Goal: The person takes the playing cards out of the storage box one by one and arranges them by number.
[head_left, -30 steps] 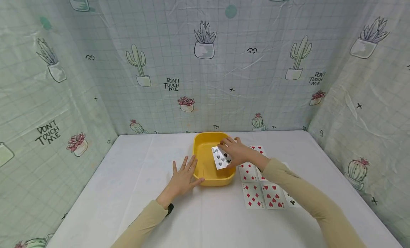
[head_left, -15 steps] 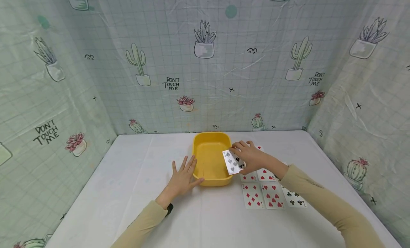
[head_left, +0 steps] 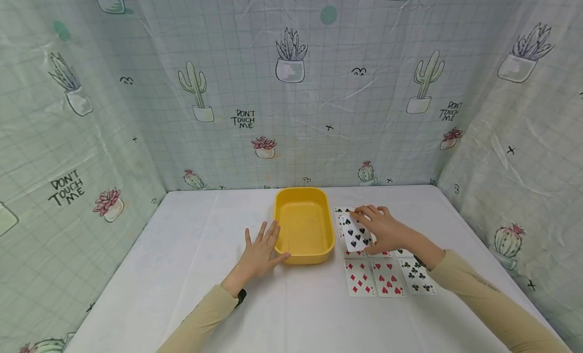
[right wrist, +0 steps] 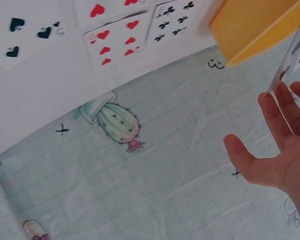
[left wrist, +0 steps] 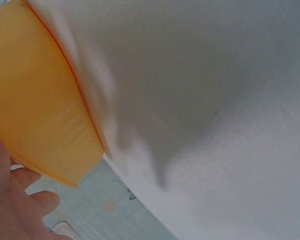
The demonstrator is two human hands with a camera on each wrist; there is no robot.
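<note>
My right hand (head_left: 384, 230) pinches a seven of spades (head_left: 355, 235) between thumb and fingers. The card is tilted, held over the laid-out cards just right of a yellow plastic bin (head_left: 279, 261). In the right wrist view the same card (right wrist: 293, 57) stands nearly edge-on at the fingertips. My left hand (head_left: 258, 252) has its fingers spread and touches the bin's left rim. The left wrist view shows the bin's outer wall (left wrist: 45, 95) with that hand (left wrist: 15, 207) at its edge. Parts of several cards are hidden behind my right hand and the held card.
Face-up cards lie in rows: a seven of diamonds (head_left: 360, 279), seven of hearts (head_left: 388, 280) and seven of clubs (head_left: 416, 278) in front. A six of clubs (right wrist: 171, 22) and six of hearts (right wrist: 116, 42) lie at the back. Patterned cloth (head_left: 291, 115) surrounds the white table (head_left: 205, 226).
My right hand has moved right with the seven of spades, from above the bin to above the card rows. The left hand has stayed at the bin's rim.
</note>
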